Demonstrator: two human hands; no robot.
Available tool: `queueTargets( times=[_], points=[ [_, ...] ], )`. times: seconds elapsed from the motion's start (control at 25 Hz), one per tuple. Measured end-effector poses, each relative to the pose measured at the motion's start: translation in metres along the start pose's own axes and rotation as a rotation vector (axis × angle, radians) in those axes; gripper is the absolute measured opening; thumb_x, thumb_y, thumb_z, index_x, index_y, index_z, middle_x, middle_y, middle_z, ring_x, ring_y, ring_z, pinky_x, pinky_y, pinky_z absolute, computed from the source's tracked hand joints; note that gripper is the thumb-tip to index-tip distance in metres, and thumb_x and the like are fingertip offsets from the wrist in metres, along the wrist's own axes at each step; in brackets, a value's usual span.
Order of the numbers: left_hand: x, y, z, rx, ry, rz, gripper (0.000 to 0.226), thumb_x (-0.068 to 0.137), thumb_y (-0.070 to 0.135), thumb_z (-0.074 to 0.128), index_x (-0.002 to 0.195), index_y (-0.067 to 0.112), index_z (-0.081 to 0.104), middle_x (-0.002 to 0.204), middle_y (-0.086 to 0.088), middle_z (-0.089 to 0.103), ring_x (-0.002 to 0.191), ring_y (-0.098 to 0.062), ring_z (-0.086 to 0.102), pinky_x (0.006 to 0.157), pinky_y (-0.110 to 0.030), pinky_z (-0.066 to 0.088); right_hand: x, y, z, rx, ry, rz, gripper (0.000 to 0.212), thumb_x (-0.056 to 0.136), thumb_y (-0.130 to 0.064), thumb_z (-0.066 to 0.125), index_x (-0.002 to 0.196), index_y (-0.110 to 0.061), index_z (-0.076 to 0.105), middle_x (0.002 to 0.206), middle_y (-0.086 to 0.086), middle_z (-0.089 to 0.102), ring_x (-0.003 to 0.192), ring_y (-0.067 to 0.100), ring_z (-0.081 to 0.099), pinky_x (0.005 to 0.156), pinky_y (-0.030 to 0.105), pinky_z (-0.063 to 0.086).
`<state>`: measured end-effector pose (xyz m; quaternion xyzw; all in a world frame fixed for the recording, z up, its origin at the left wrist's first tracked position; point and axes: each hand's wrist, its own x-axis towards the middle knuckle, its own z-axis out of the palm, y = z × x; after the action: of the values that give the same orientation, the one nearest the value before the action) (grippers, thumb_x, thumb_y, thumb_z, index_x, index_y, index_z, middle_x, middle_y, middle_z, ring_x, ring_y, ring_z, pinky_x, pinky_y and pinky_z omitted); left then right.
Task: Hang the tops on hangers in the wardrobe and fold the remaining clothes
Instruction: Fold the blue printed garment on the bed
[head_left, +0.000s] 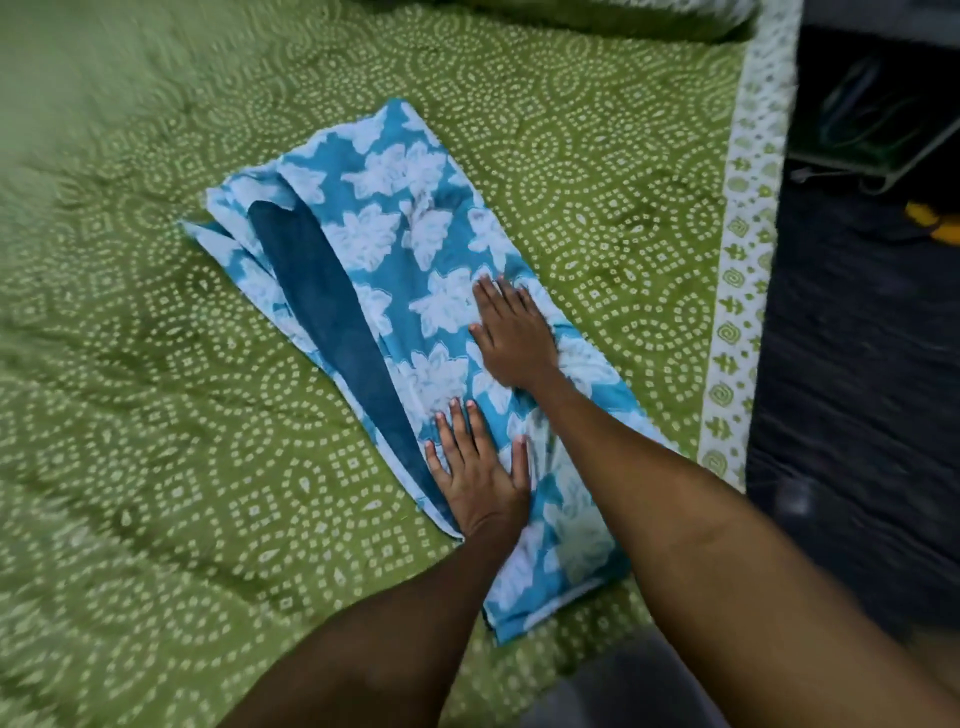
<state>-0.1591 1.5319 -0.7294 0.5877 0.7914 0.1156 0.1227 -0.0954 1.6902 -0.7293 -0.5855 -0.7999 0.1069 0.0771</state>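
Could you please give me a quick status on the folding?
Left hand and right hand flat on blue garment. Garment half-folded on bedspread. Nothing in the way.

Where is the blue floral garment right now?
In the head view, the blue floral garment lies mid-frame on the green bedspread, under the left hand and right hand.

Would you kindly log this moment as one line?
left hand: flat on blue floral cloth garment | right hand: flat on it | green dotted bedspread
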Motion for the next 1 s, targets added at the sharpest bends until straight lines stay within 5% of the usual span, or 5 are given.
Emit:
queueTargets(
  times=[0.28, 0.56, 0.8, 0.92, 1.0],
  points=[
    [-0.004, -0.068, -0.031, 0.113, -0.048, 0.341, 0.084, 0.084, 0.069, -0.001, 0.149, 0.019, 0.013, 0.158, -0.006, 0.006, 0.146, -0.022, 0.002, 0.108, -0.039, -0.025, -0.105, -0.003, -0.014, -0.093, -0.068, 0.091, 0.065, 0.090, -0.043, 0.013, 0.149, -0.015, 0.019, 0.157, 0.002, 0.016, 0.145, 0.020, 0.010, 0.116, 0.035, -0.002],
    [-0.006, -0.081, -0.069, -0.598, -0.041, -0.070, 0.069, 0.092, 0.031, 0.054, 0.147, 0.008, 0.019, 0.152, -0.010, 0.026, 0.140, -0.026, 0.024, 0.116, -0.035, 0.017, -0.154, -0.047, -0.007, -0.035, 0.039, 0.439, 0.070, 0.097, -0.051, 0.027, 0.149, -0.007, 0.014, 0.158, 0.009, 0.010, 0.146, 0.023, 0.002, 0.116, 0.039, -0.006],
    [0.000, -0.061, -0.095, -1.261, -0.099, -0.626, 0.018, 0.089, 0.015, 0.060, 0.101, 0.005, 0.052, 0.085, -0.007, 0.056, 0.075, -0.020, 0.054, 0.068, -0.031, 0.047, -0.168, -0.097, -0.017, 0.266, -0.085, 0.175, 0.104, 0.065, -0.082, 0.019, 0.144, -0.015, 0.029, 0.151, 0.007, 0.029, 0.141, 0.023, 0.021, 0.117, 0.042, 0.010],
    [-0.002, -0.058, -0.092, -1.072, -0.207, -0.363, 0.019, 0.092, 0.016, 0.055, 0.076, 0.007, 0.059, 0.071, -0.007, 0.057, 0.066, -0.018, 0.053, 0.061, -0.026, 0.044, -0.152, -0.114, -0.018, 0.357, -0.086, 0.098, 0.067, 0.082, -0.047, 0.051, 0.137, -0.008, 0.042, 0.130, 0.013, 0.051, 0.121, 0.028, 0.046, 0.100, 0.037, 0.038],
    [-0.004, -0.056, -0.085, -0.796, -0.274, -0.121, 0.022, 0.091, 0.024, 0.058, 0.104, 0.007, 0.066, 0.105, -0.010, 0.061, 0.098, -0.020, 0.058, 0.087, -0.030, 0.047, -0.137, -0.095, -0.016, 0.620, 0.086, 0.347, 0.029, 0.088, -0.017, 0.057, 0.111, -0.001, 0.061, 0.100, 0.016, 0.063, 0.095, 0.028, 0.057, 0.078, 0.033, 0.043]
  ],
)
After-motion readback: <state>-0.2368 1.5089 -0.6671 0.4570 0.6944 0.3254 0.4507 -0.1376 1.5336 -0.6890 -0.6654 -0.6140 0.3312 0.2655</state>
